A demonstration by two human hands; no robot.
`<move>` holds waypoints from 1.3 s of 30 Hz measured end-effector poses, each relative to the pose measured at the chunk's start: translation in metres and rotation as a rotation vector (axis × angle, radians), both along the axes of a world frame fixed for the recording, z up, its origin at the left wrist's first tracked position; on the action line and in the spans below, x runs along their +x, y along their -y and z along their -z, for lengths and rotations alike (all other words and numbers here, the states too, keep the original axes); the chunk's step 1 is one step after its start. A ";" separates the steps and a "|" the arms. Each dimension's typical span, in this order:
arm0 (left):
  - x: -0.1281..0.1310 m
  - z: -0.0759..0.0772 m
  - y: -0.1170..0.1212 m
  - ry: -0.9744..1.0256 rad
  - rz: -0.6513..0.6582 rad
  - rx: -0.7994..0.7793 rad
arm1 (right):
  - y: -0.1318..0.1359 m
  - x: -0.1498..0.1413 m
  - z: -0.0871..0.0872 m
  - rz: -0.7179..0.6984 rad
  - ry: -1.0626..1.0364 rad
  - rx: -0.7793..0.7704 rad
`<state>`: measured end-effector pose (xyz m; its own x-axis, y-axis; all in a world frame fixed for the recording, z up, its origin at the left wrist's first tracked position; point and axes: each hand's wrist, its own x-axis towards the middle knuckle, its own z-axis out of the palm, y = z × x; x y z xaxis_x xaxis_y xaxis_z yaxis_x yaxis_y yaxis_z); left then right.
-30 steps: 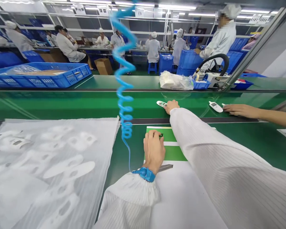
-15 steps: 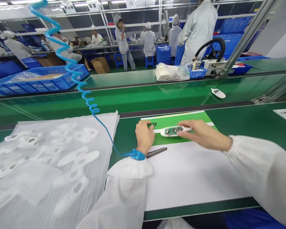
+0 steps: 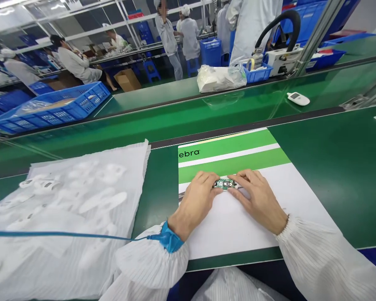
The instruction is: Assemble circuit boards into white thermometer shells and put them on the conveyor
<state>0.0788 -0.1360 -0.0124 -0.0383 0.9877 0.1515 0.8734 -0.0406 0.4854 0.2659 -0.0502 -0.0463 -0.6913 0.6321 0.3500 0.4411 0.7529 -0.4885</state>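
Between my two hands is a small thermometer-like device (image 3: pixel 225 184), its green circuit board facing up. My left hand (image 3: pixel 202 196) pinches its left end and my right hand (image 3: pixel 257 196) its right end. Both hands are low over a white and green paper sheet (image 3: pixel 235 225) lettered "ebra". Tweezers (image 3: pixel 181 195) lie on the sheet, mostly hidden behind my left hand. A blue wrist strap (image 3: pixel 169 237) with a cord circles my left wrist.
To the left, white plastic casings (image 3: pixel 103 200) lie on and under a thin foam sheet (image 3: pixel 125 175). Across the green belt (image 3: pixel 163 125) are a blue crate (image 3: pixel 65 104), a plastic bag (image 3: pixel 219 78) and a white handheld device (image 3: pixel 298 99). Several people work beyond.
My left hand has come off the upper part of the sheet and now grips the device's left end. My right hand has brought the device slightly nearer. The view has tilted.
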 end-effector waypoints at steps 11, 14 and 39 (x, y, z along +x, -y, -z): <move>-0.017 -0.009 0.002 -0.144 0.136 -0.032 | 0.000 -0.001 0.000 0.026 -0.005 0.016; -0.019 -0.006 0.008 -0.076 0.058 0.016 | 0.003 -0.001 -0.004 0.039 -0.007 0.049; -0.022 -0.014 0.008 -0.842 0.509 0.124 | 0.004 -0.022 -0.020 -0.050 0.066 0.370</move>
<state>0.0570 -0.1441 0.0016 0.5536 0.8320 0.0376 0.7958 -0.5152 -0.3182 0.2443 -0.0547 -0.0264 -0.7466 0.4362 0.5023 0.4207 0.8945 -0.1514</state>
